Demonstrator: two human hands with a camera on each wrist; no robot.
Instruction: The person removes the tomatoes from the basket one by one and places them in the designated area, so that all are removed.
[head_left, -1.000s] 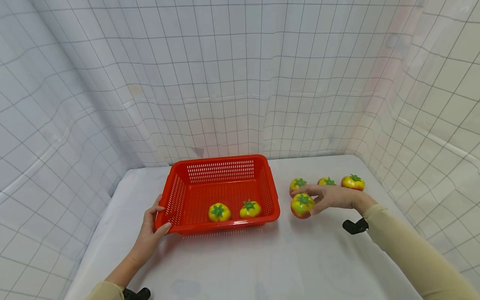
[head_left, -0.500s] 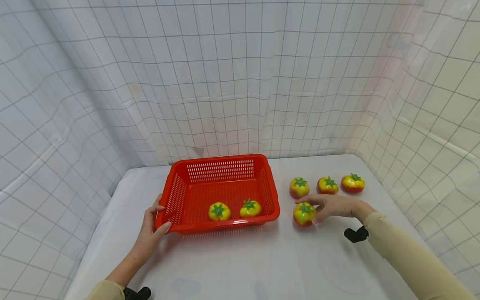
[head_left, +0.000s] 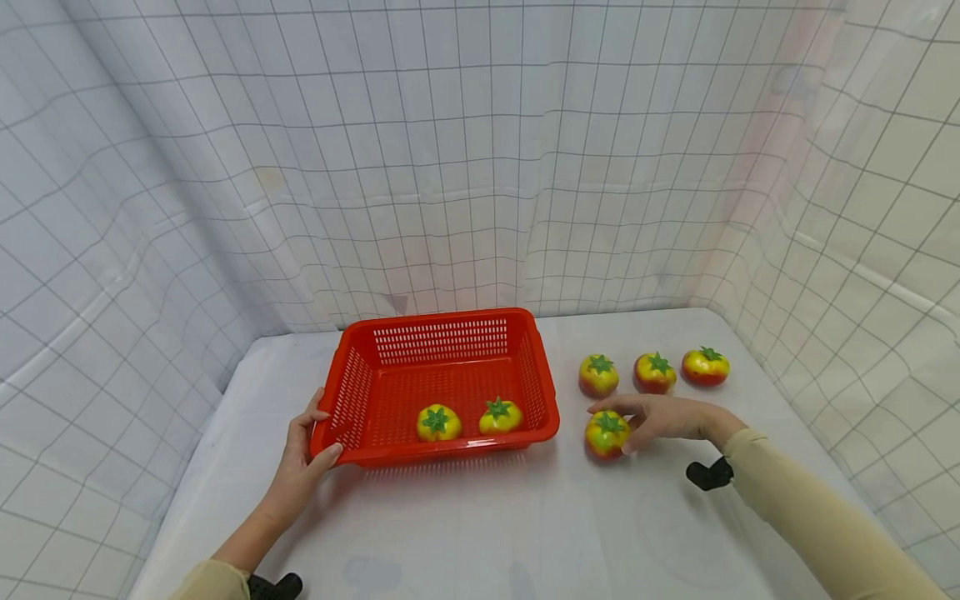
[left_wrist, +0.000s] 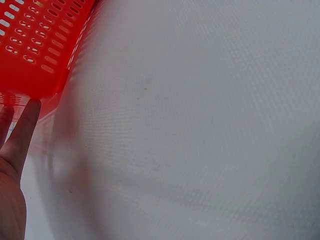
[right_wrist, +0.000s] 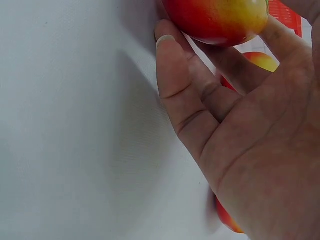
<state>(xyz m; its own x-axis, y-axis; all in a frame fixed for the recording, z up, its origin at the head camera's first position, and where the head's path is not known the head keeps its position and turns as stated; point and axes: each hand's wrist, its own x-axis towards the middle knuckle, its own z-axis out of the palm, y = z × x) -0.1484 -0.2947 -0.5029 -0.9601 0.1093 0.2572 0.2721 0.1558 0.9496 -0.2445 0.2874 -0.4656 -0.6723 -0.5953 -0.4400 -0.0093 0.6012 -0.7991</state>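
My left hand (head_left: 295, 475) grips the near left corner of a red plastic basket (head_left: 544, 392), thumb over its rim. Inside the basket, near its front wall, sit two yellow tomatoes with green leafy tops, a left one (head_left: 438, 423) and a right one (head_left: 500, 417). Right of the basket, my right hand (head_left: 663, 418) holds a red-and-yellow tomato (head_left: 607, 437) between thumb and fingers, low at the table. The right wrist view shows the fingers curved about that tomato (right_wrist: 220, 20). In the left wrist view, fingers (left_wrist: 22, 135) touch the basket's underside.
Behind the right hand, a row of three more tomatoes stands on the white table (head_left: 480, 533): a left one (head_left: 598, 377), a middle one (head_left: 655, 374) and a right one (head_left: 705, 367). White gridded curtains (head_left: 450, 167) enclose the table at the back and both sides.
My right hand has brought its tomato toward me and down, away from the row behind, then shifted it only slightly. The left hand and the basket have stayed put.
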